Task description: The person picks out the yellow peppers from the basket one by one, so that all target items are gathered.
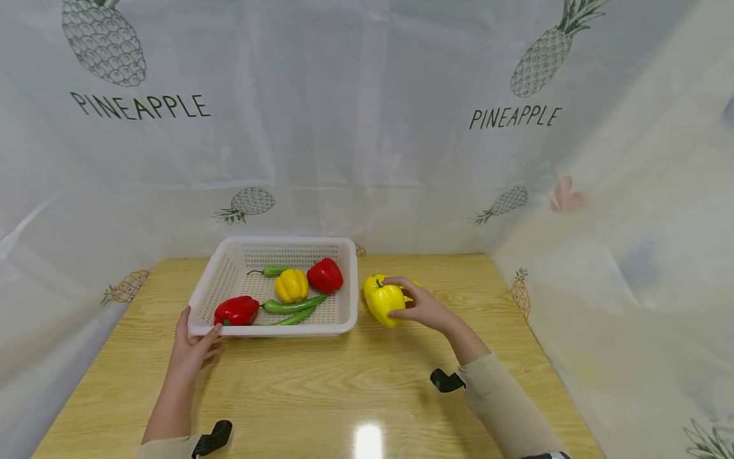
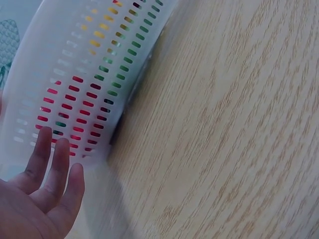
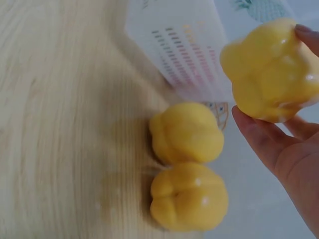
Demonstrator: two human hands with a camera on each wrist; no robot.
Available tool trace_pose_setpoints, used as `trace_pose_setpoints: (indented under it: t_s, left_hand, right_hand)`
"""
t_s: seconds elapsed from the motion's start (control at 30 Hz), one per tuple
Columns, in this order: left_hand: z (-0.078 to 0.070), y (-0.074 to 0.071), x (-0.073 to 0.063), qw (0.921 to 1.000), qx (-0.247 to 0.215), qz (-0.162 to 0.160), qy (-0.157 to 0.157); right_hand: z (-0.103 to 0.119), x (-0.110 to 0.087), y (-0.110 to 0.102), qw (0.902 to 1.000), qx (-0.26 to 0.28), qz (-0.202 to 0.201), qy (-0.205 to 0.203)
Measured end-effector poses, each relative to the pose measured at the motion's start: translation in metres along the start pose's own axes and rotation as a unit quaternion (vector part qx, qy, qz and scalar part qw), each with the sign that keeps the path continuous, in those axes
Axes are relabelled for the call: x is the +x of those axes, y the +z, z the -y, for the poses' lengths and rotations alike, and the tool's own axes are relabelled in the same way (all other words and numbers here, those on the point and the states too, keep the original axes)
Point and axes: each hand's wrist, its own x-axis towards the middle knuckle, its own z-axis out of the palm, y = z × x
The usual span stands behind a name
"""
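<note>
My right hand (image 1: pixel 421 307) grips a yellow bell pepper (image 1: pixel 383 303) between thumb and fingers, just right of the white plastic basket (image 1: pixel 275 331). In the right wrist view, the held yellow pepper (image 3: pixel 274 69) is raised above the table, and two more yellow bell peppers (image 3: pixel 189 133) (image 3: pixel 190 197) lie side by side on the wood. My left hand (image 1: pixel 189 350) holds the basket's front left corner with thumb and index finger. Its other fingers (image 2: pixel 56 179) extend beside the perforated wall in the left wrist view.
Inside the basket lie red bell peppers (image 1: pixel 237 310) (image 1: pixel 325 275), a yellow bell pepper (image 1: pixel 292 285) and green chili peppers (image 1: pixel 294 305). The wooden table (image 1: pixel 321 389) meets a pineapple-printed sheet (image 1: pixel 344 146) behind and at the sides.
</note>
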Motion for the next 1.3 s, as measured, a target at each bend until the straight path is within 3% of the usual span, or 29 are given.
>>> trace_pose_setpoints:
  t_s: [0.17, 0.47, 0.8, 1.3]
  left_hand:
    - [0.0, -0.001, 0.0, 1.0, -0.003, 0.0, -0.007]
    - [0.001, 0.001, -0.001, 1.0, -0.001, 0.002, 0.0]
    - [-0.001, 0.0, -0.001, 0.9999, 0.005, -0.002, 0.009]
    - [0.001, -0.001, 0.004, 1.0, 0.007, -0.005, -0.002]
  right_hand:
    - [-0.021, -0.006, -0.007, 0.9998, -0.008, -0.012, -0.01]
    - [-0.034, -0.026, -0.026, 0.9988, -0.015, -0.047, -0.006]
    - [-0.046, -0.03, -0.043, 0.9952, -0.005, -0.097, 0.0]
    - [-0.08, -0.035, -0.059, 0.9829, 0.023, -0.173, 0.059]
